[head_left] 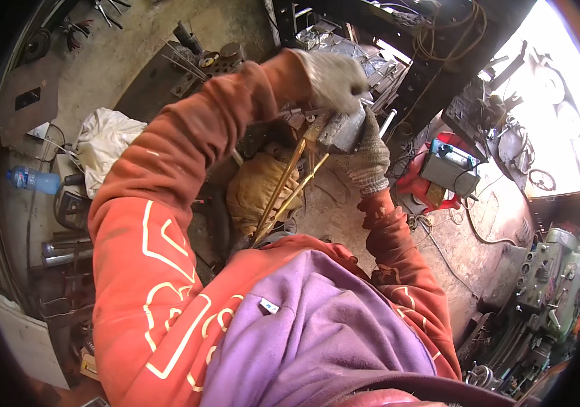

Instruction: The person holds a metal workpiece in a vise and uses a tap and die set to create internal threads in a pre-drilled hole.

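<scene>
A grey, box-shaped metal piece (342, 132) is held up in front of my chest. My right hand (369, 157), in a knitted work glove, wraps round its right side. Just above the piece is my left hand (334, 78), also gloved and slightly blurred, its fingers curled closed; what they grip is hidden. Two long brass-coloured bars (280, 184) slant from the near side of the metal piece down toward my body. A tan, rounded cloth-like thing (259, 184) lies below and left of the bars.
On the right, a grey box (450, 173) rests on a red stool (412, 182), with cables on the floor. A green-grey machine (553, 281) stands lower right. White cloth (105, 146) and a water bottle (34, 180) lie left. Metal scraps crowd a dark frame (432, 64) ahead.
</scene>
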The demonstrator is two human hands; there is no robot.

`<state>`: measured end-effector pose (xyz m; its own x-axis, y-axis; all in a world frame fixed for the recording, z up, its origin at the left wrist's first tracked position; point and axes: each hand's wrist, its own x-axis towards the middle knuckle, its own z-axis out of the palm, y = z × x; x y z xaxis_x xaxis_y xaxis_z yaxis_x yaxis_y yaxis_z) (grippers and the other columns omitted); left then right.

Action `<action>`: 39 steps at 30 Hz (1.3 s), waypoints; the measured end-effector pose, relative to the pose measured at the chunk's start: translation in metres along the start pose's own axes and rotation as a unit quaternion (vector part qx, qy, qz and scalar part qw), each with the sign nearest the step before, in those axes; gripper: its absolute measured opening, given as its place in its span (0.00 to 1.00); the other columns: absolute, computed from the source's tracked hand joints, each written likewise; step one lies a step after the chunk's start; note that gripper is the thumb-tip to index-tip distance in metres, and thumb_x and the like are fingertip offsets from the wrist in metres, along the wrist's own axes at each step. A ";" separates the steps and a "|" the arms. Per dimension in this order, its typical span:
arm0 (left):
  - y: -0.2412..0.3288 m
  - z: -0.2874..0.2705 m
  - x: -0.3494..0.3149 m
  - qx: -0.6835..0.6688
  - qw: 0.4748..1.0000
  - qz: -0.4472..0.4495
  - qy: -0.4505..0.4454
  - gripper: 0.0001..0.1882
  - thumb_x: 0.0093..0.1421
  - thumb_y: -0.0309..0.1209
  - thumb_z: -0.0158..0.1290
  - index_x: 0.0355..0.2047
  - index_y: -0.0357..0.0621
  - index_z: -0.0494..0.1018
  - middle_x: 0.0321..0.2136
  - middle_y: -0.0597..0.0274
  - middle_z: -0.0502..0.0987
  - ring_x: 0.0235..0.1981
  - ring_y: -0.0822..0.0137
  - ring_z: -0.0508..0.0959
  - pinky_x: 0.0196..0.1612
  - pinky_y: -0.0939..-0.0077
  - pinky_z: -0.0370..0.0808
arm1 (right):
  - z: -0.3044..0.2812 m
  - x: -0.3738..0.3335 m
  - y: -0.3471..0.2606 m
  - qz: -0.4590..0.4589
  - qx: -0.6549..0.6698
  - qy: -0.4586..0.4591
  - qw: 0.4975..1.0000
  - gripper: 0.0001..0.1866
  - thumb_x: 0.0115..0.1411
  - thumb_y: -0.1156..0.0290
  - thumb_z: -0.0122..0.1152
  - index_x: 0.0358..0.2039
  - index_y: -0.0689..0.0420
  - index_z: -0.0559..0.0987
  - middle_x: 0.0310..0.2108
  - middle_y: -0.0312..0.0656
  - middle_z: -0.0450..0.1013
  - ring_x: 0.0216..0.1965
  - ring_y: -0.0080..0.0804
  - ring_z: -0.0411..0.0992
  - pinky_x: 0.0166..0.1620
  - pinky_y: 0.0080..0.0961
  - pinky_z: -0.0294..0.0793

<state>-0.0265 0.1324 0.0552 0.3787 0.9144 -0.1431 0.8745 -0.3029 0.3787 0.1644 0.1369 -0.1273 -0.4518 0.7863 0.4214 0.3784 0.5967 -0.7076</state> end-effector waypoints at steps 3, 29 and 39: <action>0.051 0.015 -0.008 0.011 0.996 0.081 -0.045 0.22 0.57 0.47 0.63 0.41 0.42 0.85 0.33 0.47 0.84 0.36 0.50 0.85 0.40 0.56 0.81 | 0.018 -0.007 0.042 0.067 -0.024 -0.048 0.996 0.71 0.34 0.42 0.89 0.73 0.57 0.60 0.51 0.50 0.79 0.47 0.47 0.82 0.49 0.40 0.82; -0.094 0.025 -0.111 0.092 0.955 0.035 0.280 0.18 0.71 0.48 0.57 0.35 0.49 0.86 0.20 0.55 0.79 0.22 0.52 0.80 0.26 0.58 0.76 | 0.006 -0.001 0.005 0.028 0.027 -0.012 0.999 0.69 0.34 0.38 0.88 0.72 0.55 0.62 0.50 0.50 0.81 0.47 0.51 0.83 0.48 0.41 0.82; 0.022 0.017 -0.049 0.056 0.936 0.318 0.139 0.08 0.60 0.40 0.61 0.32 0.52 0.81 0.27 0.59 0.79 0.32 0.51 0.80 0.40 0.55 0.78 | 0.011 -0.002 -0.001 -0.014 0.060 0.013 0.998 0.66 0.37 0.49 0.89 0.73 0.57 0.62 0.56 0.48 0.79 0.52 0.44 0.81 0.54 0.38 0.81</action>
<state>-0.0207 0.0759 0.0551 0.7535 0.5702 0.3274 0.5315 -0.8213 0.2071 0.1554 0.1328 -0.1335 -0.4387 0.7742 0.4563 0.2656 0.5968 -0.7572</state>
